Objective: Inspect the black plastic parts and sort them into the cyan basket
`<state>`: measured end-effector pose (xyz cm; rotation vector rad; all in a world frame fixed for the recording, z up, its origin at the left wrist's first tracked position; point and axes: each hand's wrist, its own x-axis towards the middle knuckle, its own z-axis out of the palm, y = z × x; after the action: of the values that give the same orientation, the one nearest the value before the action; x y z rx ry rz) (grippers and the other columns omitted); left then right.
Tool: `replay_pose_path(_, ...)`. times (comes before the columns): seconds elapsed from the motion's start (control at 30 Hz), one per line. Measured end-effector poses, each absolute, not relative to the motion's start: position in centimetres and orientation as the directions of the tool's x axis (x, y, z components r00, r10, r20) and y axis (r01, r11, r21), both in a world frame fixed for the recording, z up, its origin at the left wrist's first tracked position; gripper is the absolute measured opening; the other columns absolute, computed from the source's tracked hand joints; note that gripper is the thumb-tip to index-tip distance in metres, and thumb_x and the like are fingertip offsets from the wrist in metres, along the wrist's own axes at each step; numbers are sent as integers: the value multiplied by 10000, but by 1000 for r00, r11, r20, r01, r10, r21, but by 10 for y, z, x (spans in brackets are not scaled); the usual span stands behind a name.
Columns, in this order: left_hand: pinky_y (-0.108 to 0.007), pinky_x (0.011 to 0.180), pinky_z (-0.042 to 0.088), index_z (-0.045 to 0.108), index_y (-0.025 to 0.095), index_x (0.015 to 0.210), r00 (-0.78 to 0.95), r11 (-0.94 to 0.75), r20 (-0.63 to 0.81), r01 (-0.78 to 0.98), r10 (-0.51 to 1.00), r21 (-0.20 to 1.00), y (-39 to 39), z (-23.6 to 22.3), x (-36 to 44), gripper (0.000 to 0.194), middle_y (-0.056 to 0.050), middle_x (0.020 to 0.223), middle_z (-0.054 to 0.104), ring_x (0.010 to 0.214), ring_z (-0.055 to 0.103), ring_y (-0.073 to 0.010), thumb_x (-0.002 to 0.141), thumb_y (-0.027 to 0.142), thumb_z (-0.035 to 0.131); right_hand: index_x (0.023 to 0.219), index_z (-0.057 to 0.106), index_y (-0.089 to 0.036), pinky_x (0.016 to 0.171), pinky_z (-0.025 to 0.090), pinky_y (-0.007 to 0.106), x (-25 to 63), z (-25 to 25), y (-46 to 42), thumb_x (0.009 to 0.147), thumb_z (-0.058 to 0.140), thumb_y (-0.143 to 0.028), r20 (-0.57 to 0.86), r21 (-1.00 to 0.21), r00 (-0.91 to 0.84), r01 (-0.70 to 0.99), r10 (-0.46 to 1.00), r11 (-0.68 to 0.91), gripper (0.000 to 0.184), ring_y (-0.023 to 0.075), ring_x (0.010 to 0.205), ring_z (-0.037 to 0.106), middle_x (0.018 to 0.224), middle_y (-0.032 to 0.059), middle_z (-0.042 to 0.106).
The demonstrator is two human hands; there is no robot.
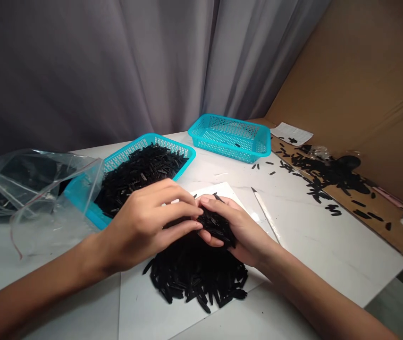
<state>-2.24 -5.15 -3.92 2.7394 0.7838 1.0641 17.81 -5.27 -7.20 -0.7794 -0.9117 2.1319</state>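
Note:
My right hand point(237, 226) is closed around a handful of small, narrow black strips point(217, 224), whose exact kind I cannot make out. Curled in from the left, my left hand point(159, 222) has its fingertips against that handful; its thumb is mostly hidden. Directly below both hands, a heap of the same black strips point(197, 278) lies on a white sheet point(141, 311). Beyond my left hand, a blue basket point(187, 163) is filled with more black strips point(145, 170).
At the back stands a second blue basket point(230, 153) with a few dark bits. A clear plastic bag point(56, 226) lies at left. A white pencil point(267, 215) rests right of my hands. Scattered black pieces point(343, 172) and a paper point(291, 133) lie along the cardboard point(364, 94).

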Motion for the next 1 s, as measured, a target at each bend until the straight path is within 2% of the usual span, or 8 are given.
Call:
replay_pose_path(0.1,-297,780,555,720,144,937,610,-874,629,383,482,298,-53,-44,-18,81,-53,907,754,851,664,-162,871,101,739,777,620,-137,410,331,127,178,-72,-53,984,584,-384,-245,-776,-600,-349,762,-525,324,60,475,470,582,7,560)
replay_pose_path(0.27,-281,761,563,723,149,917,550,-879,699,400,456,259,-48,-40,-24,134,-26,846,766,797,667,-146,821,79,784,900,670,-125,405,332,123,182,-70,-50,987,575,-352,-225,-813,-549,-350,805,-466,262,59,515,523,733,25,603)
replay_pose_path(0.4,-268,751,576,732,154,915,496,-868,736,426,461,256,-46,-39,-27,157,-15,834,776,784,689,-142,802,67,797,881,650,-131,400,346,129,183,-67,-48,974,608,-338,-191,-840,-533,-346,824,-419,231,65,522,547,768,28,624)
replay_pose_path(0.77,-283,704,580,745,160,889,423,-836,744,435,517,334,-44,-45,-26,135,-11,795,770,768,692,-148,792,104,821,884,621,-159,430,372,128,184,-67,-52,955,662,-320,-100,-883,-564,-329,820,-335,181,56,531,565,792,11,636)
replay_pose_path(0.87,-290,696,576,743,161,885,417,-834,747,442,517,330,-44,-45,-26,133,-11,790,768,758,688,-150,791,119,827,886,626,-161,435,382,129,185,-67,-51,958,659,-327,-87,-892,-561,-324,824,-314,184,57,535,567,795,11,636)
replay_pose_path(1.0,-277,707,572,737,150,877,438,-844,749,445,498,301,-45,-45,-25,111,-11,784,765,753,683,-141,805,126,817,846,626,-149,424,375,126,185,-67,-52,967,637,-319,-122,-868,-560,-340,819,-362,209,60,523,575,777,18,645)
